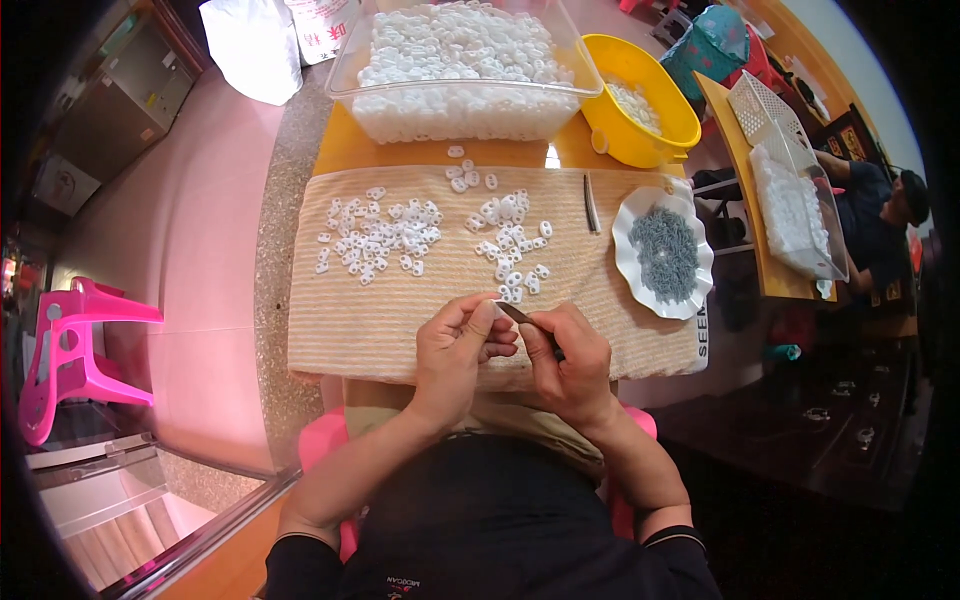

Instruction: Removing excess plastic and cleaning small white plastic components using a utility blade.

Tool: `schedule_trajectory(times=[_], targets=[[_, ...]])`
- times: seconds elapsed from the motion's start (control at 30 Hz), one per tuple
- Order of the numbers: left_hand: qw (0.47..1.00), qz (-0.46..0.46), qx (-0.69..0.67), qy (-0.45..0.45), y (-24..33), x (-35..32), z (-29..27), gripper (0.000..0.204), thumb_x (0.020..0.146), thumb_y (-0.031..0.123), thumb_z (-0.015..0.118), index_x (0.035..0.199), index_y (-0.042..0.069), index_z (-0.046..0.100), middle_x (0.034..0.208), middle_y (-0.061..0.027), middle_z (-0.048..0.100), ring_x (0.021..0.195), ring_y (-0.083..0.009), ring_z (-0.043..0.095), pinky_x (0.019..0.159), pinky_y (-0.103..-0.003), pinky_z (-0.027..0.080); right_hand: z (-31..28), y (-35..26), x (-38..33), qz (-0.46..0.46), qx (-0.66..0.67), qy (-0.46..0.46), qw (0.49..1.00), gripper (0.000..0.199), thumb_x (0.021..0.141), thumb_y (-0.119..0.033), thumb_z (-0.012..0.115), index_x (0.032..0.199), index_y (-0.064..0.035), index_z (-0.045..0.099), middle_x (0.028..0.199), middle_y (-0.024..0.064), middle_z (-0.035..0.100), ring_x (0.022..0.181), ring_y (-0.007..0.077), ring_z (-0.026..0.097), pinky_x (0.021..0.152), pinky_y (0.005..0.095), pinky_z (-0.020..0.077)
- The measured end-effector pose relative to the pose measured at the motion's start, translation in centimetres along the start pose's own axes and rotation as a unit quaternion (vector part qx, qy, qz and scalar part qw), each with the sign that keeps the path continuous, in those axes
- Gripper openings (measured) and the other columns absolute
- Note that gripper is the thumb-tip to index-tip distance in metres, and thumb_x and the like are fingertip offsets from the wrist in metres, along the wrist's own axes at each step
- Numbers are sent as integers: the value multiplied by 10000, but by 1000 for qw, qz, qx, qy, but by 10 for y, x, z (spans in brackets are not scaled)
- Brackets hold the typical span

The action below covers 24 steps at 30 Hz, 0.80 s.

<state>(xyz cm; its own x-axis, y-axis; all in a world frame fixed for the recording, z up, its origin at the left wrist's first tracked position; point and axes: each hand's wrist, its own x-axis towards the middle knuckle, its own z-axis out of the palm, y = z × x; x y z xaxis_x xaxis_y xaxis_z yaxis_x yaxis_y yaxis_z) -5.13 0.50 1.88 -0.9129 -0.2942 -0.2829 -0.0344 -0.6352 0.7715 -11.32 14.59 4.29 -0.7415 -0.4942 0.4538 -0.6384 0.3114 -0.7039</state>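
Over the near edge of the striped towel, my left hand [455,340] is closed, thumb and forefinger pinching a small white plastic piece that is mostly hidden by the fingertips. My right hand [575,360] grips a dark pointed tool [514,313] that looks like tweezers. Its tip reaches the left fingertips. Just beyond my hands lies a loose group of white plastic pieces with two holes each [512,240]. A larger group of the same pieces [385,235] is spread to the left. On the right, a white scalloped plate [625,215] holds many tiny grey parts [665,255].
A clear bin [460,105] full of white pieces stands at the back, beside a yellow basin [640,60]. A thin dark-and-silver tool [591,205] lies on the towel [330,310]. A pink stool [85,345] stands left. Another person [880,210] sits at a table on the right.
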Motion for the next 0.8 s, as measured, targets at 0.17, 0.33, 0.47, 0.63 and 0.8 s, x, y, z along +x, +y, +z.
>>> schedule_trajectory(times=[0.17,0.33,0.47,0.63,0.8], targets=[[997,-25,-76,10,6,3,-6,225,983,134,609,1169,5,615,975,-75,675,843,-145,662,779,-279,584,-11,-4,4,27,-8,-8,1000,71,892,-8,674,947,-2,630,732,94,561,584,180,520,529,301,404],[995,-50,-82,17,10,5,-8,218,956,62,630,1165,4,620,986,-73,684,846,-139,676,798,-259,588,-13,-2,5,28,22,-19,999,60,902,-36,683,928,0,642,720,62,555,601,134,497,538,275,387],[996,-66,-66,8,10,3,-9,215,943,26,632,1155,-7,624,981,-83,685,867,-142,681,790,-255,590,-10,4,0,58,52,-16,997,72,902,-47,688,931,2,643,720,61,556,606,126,497,539,272,386],[998,-57,-31,3,12,3,-10,212,931,8,640,1142,-11,628,964,-87,689,862,-145,687,778,-251,588,-13,6,-1,138,64,-71,986,95,881,-88,657,938,-15,639,815,178,621,753,372,619,666,418,486],[998,-66,-22,2,12,4,-11,214,914,10,665,1125,-8,633,947,-83,699,825,-145,691,763,-247,584,-13,10,-2,164,90,-81,979,99,909,-95,665,933,0,650,743,78,601,653,200,548,580,316,424]])
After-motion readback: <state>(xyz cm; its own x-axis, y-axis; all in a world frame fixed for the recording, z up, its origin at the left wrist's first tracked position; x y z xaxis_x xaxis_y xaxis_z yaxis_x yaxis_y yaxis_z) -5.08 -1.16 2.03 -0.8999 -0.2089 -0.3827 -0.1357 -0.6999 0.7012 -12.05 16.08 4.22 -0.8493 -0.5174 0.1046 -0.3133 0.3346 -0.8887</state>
